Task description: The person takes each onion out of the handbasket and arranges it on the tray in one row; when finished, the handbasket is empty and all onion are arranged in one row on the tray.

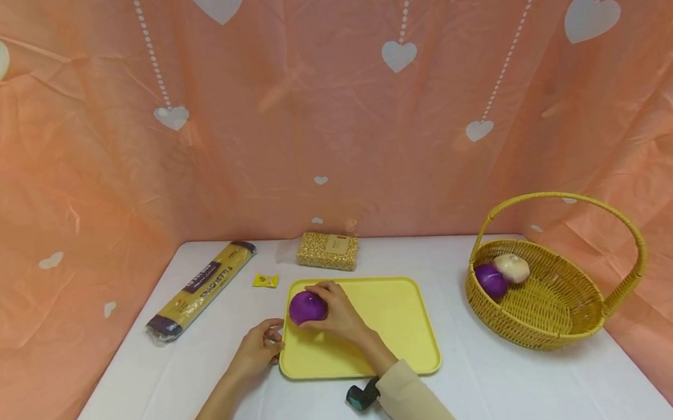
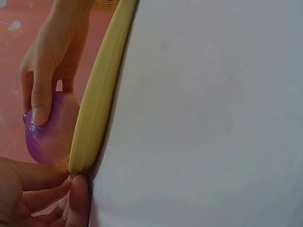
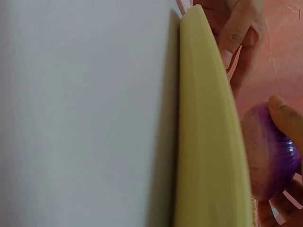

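A purple onion (image 1: 305,307) is gripped between the thumb and fingers of my right hand (image 1: 340,314), at the left part of a yellow tray (image 1: 391,325). The right wrist view shows the onion (image 3: 263,153) just past the tray's rim (image 3: 208,118); whether it touches the tray's surface cannot be told. At the tray's left edge, my left hand (image 1: 258,348) pinches the rim, with fingers on both sides of it in the left wrist view.
A wicker basket (image 1: 529,333) with a tall handle stands at the right, holding another purple onion (image 1: 492,281) and a whitish bulb (image 1: 512,268). Behind the tray lie a bag of yellow grains (image 1: 318,251) and a small yellow packet (image 1: 265,280). A spaghetti pack (image 1: 202,289) lies at the left.
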`<state>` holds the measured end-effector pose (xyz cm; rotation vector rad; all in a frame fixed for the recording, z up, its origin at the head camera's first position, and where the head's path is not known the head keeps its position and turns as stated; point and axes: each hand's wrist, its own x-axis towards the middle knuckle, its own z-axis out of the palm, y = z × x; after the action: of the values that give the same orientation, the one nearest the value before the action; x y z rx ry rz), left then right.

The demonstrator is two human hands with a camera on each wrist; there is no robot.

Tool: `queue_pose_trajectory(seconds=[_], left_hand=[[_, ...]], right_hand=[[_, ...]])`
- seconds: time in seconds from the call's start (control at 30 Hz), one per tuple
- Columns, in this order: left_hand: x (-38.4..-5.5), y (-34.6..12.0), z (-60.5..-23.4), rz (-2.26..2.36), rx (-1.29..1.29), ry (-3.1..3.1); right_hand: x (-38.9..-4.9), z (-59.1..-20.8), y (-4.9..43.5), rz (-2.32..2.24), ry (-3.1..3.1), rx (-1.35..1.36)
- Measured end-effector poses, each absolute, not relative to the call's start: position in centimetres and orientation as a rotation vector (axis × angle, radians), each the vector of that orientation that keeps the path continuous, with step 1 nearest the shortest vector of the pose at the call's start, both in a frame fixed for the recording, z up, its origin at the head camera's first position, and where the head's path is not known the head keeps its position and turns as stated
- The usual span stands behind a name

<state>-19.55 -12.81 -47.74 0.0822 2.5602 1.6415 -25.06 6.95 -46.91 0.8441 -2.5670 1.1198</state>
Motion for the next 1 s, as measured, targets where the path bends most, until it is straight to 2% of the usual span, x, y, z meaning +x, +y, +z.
queue_pose_trajectory(seconds=[1.0], left_hand=[[-19.57, -12.99, -47.69, 1.678, 0.143, 2.543]], right_hand=[[-24.73, -47.08, 6.72, 1.094, -2.655, 0.813]])
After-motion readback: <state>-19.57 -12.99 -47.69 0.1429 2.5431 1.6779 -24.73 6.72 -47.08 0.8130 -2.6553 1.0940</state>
